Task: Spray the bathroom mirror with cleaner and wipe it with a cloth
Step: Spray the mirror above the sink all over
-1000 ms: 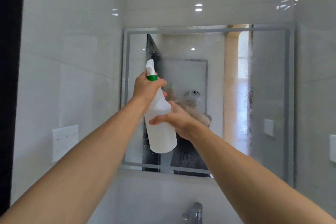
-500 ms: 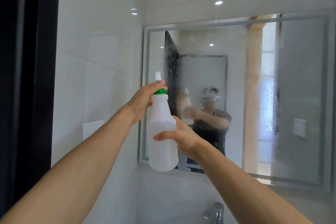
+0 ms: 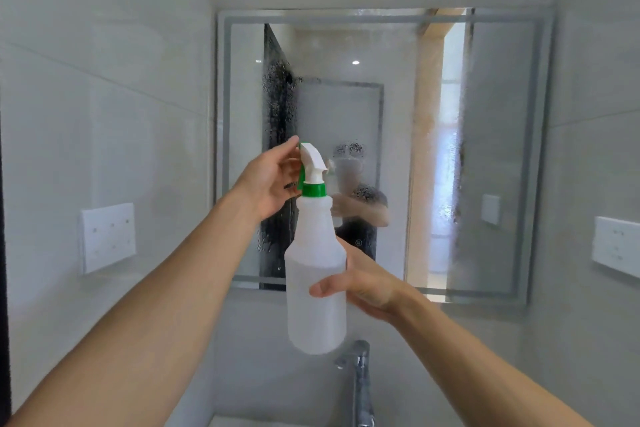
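The wall mirror (image 3: pixel 502 149) hangs straight ahead, its glass misted with spray droplets and streaks. In front of it I hold a translucent white spray bottle (image 3: pixel 317 274) with a green collar and white trigger head, upright. My right hand (image 3: pixel 360 282) wraps the bottle's body from the right. My left hand (image 3: pixel 270 180) is at the trigger head, fingers curled loosely around its left side. No cloth is in view.
A chrome faucet (image 3: pixel 360 378) rises below the bottle above the white sink edge (image 3: pixel 242 421). White switch plates sit on the left wall (image 3: pixel 107 236) and right wall (image 3: pixel 616 246). Glossy tiled walls close in on both sides.
The bottle has come down and back from the mirror, with its trigger head now uncovered. My left hand loosened from the trigger. My view swung back to centre on the mirror.
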The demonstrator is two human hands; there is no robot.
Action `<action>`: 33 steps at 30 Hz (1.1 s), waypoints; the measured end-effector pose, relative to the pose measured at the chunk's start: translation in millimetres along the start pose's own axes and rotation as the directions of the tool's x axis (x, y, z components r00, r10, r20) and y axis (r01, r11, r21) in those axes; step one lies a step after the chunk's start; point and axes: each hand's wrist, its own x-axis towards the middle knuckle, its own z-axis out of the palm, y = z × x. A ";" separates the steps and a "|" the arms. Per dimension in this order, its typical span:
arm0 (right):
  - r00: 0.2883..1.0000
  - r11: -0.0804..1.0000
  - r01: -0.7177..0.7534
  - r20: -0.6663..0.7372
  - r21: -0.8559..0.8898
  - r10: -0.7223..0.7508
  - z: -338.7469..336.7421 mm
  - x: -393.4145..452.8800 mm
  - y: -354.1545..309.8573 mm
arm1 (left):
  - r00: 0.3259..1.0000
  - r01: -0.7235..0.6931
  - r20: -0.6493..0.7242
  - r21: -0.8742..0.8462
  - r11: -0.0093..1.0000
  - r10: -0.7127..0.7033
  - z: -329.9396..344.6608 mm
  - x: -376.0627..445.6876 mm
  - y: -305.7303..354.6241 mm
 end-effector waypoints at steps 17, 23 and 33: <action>0.996 0.997 -0.081 -0.050 -0.004 0.080 -21.8 -55.5 22.3 | 0.972 0.141 0.162 0.185 0.972 -0.172 28.5 -0.5 -23.6; 0.996 0.996 -0.082 -0.035 0.038 0.084 -26.7 -58.7 18.8 | 0.963 0.139 0.218 0.103 0.985 -0.159 36.0 -0.8 -23.4; 0.996 0.994 -0.066 0.058 0.089 0.061 -35.5 -69.3 18.2 | 0.922 0.094 0.357 0.166 0.982 -0.149 47.0 -11.8 -13.4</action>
